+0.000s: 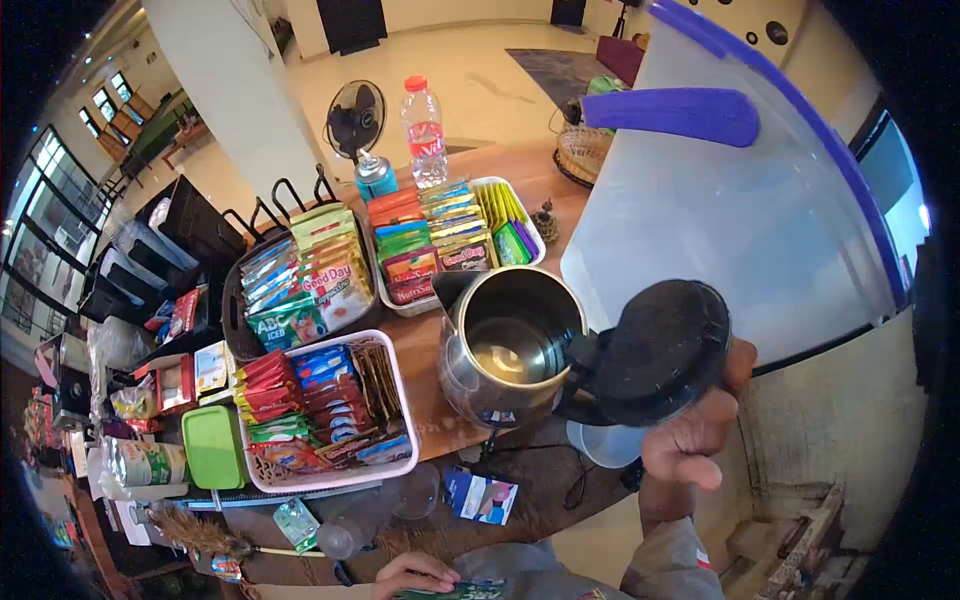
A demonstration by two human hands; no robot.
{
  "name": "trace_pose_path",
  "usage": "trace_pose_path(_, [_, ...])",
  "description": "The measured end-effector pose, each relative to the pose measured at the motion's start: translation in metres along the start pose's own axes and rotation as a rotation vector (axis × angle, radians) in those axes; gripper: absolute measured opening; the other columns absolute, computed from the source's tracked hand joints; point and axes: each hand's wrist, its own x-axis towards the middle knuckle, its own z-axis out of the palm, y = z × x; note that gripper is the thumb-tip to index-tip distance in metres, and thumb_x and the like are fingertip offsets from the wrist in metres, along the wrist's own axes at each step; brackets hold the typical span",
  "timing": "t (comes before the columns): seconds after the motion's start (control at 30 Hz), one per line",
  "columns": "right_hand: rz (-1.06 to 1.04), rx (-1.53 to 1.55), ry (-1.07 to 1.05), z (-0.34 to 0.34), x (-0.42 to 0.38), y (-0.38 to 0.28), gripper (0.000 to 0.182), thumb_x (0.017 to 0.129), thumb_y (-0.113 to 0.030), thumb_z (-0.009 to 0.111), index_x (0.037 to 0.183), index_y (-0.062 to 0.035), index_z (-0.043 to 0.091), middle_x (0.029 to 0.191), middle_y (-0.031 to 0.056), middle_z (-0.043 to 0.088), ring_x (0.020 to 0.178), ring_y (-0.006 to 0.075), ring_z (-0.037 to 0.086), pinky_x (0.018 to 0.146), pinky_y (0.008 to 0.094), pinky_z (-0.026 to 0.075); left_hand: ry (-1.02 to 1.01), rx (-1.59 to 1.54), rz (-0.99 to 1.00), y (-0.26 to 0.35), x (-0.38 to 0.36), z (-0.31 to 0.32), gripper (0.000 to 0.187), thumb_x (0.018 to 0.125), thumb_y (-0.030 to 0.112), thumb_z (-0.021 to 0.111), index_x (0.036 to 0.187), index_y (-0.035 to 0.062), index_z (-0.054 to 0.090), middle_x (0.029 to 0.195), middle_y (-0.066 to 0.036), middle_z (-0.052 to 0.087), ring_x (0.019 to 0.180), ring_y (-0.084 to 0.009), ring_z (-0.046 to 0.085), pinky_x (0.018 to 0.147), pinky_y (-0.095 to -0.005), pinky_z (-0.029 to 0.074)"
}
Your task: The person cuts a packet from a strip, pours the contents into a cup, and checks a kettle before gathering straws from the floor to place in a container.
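Note:
A steel electric kettle (pixel 515 330) stands in the middle with its black lid (pixel 665 350) flipped open to the right. The inside shows, with a shiny bottom. My right hand (pixel 695 435) is closed at the handle side of the kettle, its fingers curled at the lid's outer edge. The lid hides part of the hand and the handle. At the bottom edge, my left hand (pixel 415 575) is closed on a green sachet (pixel 462 591), cut off by the frame. A clear plastic cup (pixel 605 445) sits below the lid.
Sachets fill a white basket (pixel 408 440), a dark basket (pixel 235 325) and a white tray (pixel 540 235). Behind them are a water bottle (pixel 425 140), a spray can (pixel 375 178) and a fan (pixel 355 115). A large purple-edged translucent container (pixel 720 220) stands right; a green-lidded box (pixel 212 447) sits left.

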Motion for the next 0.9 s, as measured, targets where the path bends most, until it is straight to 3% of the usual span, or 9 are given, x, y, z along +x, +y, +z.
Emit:
trace_pose_path(0.2, [-0.024, 0.016, 0.279, 0.023, -0.003, 0.003, 0.070, 0.098, -0.070, 0.014, 0.091, -0.0142, 0.056, 0.101, 0.0198, 0.060, 0.088, 0.0307, 0.051, 0.079, 0.0475, 0.043, -0.073, -0.012, -0.032, -0.003, 0.015, -0.003, 0.024, 0.088, 0.021, 0.071, 0.096, -0.0012, 0.069, 0.098, -0.018, 0.064, 0.092, -0.0318, 0.065, 0.079, -0.0424, 0.052])
trace_pose_path(0.73, [0.113, -0.003, 0.097, 0.013, -0.037, -0.004, 0.064, 0.096, -0.066, 0.025, 0.098, -0.0111, 0.057, 0.105, 0.0201, 0.060, 0.093, 0.0311, 0.051, 0.083, 0.0471, 0.042, -0.073, -0.091, -0.023, -0.016, 0.019, -0.002, 0.012, 0.088, 0.009, 0.069, 0.095, -0.0008, 0.068, 0.095, -0.017, 0.064, 0.090, -0.0316, 0.065, 0.079, -0.0422, 0.053])
trace_pose_path(0.9, [0.151, -0.023, 0.057, 0.011, -0.038, -0.003, 0.062, 0.096, -0.065, 0.028, 0.100, -0.0101, 0.058, 0.107, 0.0202, 0.060, 0.095, 0.0313, 0.051, 0.084, 0.0469, 0.042, -0.127, -0.075, -0.026, -0.014, 0.028, -0.007, 0.016, 0.088, 0.012, 0.069, 0.096, -0.0018, 0.067, 0.098, -0.018, 0.063, 0.090, -0.0323, 0.065, 0.080, -0.0425, 0.053])
